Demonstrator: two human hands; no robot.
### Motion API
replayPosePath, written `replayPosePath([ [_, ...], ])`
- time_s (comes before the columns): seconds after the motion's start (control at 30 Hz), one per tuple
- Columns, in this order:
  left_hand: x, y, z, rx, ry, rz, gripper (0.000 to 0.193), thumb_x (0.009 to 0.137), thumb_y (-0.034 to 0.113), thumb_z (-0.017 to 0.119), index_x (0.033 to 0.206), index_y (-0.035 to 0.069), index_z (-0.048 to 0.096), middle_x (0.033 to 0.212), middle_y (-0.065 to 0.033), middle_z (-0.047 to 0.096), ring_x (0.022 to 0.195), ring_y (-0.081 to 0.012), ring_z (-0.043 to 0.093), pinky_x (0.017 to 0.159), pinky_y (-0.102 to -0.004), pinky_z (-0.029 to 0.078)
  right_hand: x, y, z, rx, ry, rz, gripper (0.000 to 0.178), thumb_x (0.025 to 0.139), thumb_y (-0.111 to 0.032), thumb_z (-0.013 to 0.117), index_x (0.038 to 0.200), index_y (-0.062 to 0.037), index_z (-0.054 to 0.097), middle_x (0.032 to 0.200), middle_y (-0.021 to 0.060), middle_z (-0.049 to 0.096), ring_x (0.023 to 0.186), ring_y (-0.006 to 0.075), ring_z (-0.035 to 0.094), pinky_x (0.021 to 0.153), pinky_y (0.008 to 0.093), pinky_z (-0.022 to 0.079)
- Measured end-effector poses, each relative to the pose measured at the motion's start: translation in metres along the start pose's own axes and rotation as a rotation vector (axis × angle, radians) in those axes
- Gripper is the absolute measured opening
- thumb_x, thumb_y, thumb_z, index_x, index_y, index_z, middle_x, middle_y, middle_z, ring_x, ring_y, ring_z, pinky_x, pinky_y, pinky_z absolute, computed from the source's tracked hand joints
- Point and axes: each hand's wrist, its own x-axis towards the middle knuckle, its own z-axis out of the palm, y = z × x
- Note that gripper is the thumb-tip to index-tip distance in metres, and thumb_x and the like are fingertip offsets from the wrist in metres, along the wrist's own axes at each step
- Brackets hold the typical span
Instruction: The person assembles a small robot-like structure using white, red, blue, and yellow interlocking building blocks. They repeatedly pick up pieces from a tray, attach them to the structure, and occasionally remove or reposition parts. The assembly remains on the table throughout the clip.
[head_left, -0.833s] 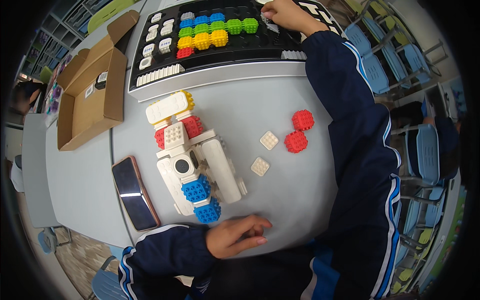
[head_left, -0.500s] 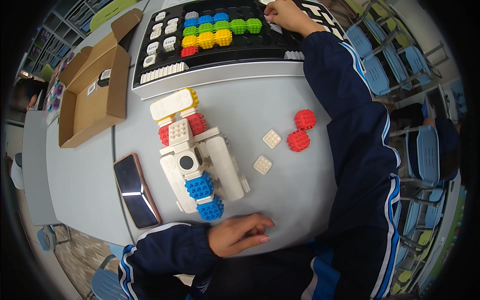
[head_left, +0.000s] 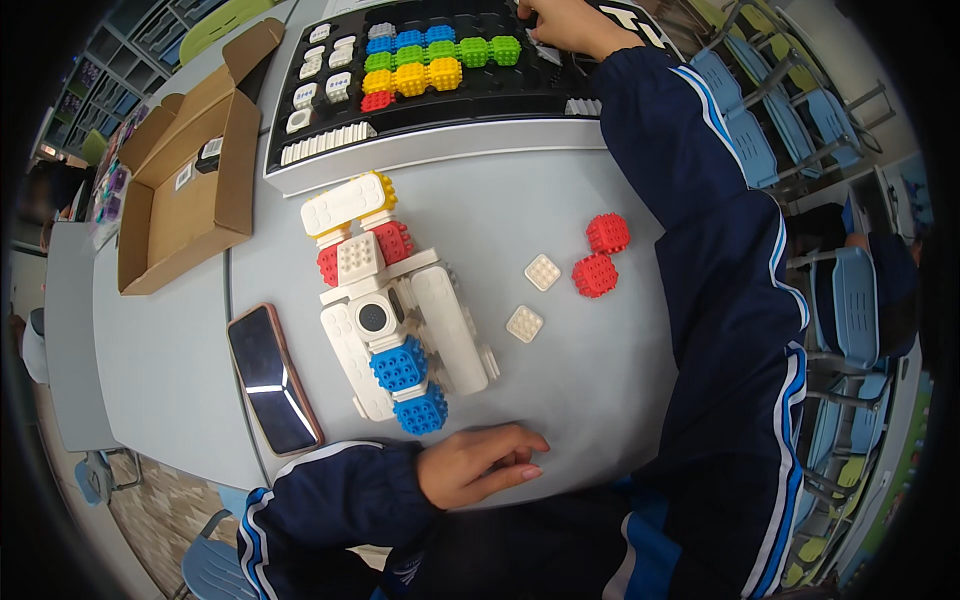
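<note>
My left hand rests at the table's near edge, holding nothing, its thumb and index finger apart and its other fingers loosely curled. Beyond it stands a model built from white, blue, red and yellow blocks, with a round dark disc on a white cube. Two blue studded blocks form its near end, close to my left hand. My right hand reaches to the far right of the black parts tray, fingers bent together; the upper frame edge cuts them off, so what they grip is hidden.
Two red studded blocks and two small white square plates lie right of the model. A phone lies to its left, with an open cardboard box behind. Yellow, green and blue blocks sit in the tray.
My right hand has shifted slightly up and away, its fingertips now partly out of the frame. My left hand and the model have stayed in place.
</note>
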Motion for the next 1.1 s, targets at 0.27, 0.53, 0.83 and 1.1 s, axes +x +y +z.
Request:
replayPosePath([
  [0.27,0.000,-0.001,0.001,0.040,0.013,-0.004,0.024,0.093,0.017,0.064,0.111,0.002,0.059,0.084,-0.0091,0.060,0.074,-0.0199,0.061,0.067,-0.0299,0.049,-0.006,-0.013,-0.016,0.061,-0.095,0.044,0.020,0.074,-0.007,0.059,0.091,-0.0032,0.068,0.091,0.0223,0.068,0.088,0.0395,0.065,0.079,0.0449,0.052],
  [0.53,0.000,-0.002,0.004,0.061,0.026,0.018,0.022,0.093,0.017,0.063,0.110,0.003,0.058,0.081,-0.0091,0.058,0.070,-0.0204,0.059,0.064,-0.0305,0.048,-0.011,-0.013,-0.009,-0.021,-0.085,-0.015,0.022,0.076,-0.005,0.052,0.091,-0.0024,0.068,0.088,0.0239,0.067,0.084,0.0401,0.065,0.075,0.0479,0.051],
  [0.83,0.001,-0.003,0.005,0.096,0.038,0.037,0.022,0.094,0.019,0.063,0.109,0.004,0.058,0.080,-0.0072,0.058,0.069,-0.0194,0.059,0.064,-0.0301,0.048,-0.056,-0.036,-0.038,0.464,0.164,-0.193,0.032,0.082,-0.022,0.073,0.106,-0.0003,0.065,0.083,0.0125,0.068,0.074,0.0293,0.065,0.070,0.0370,0.052],
  [1.1,-0.004,-0.010,0.009,0.135,0.056,0.052,0.022,0.094,0.021,0.062,0.109,0.006,0.058,0.079,-0.0073,0.060,0.070,-0.0180,0.059,0.064,-0.0301,0.048,-0.206,-0.155,-0.076,0.246,-0.414,-0.444,0.039,0.070,-0.004,0.073,0.107,-0.0042,0.064,0.104,0.0091,0.065,0.099,0.0279,0.059,0.086,0.0368,0.048],
])
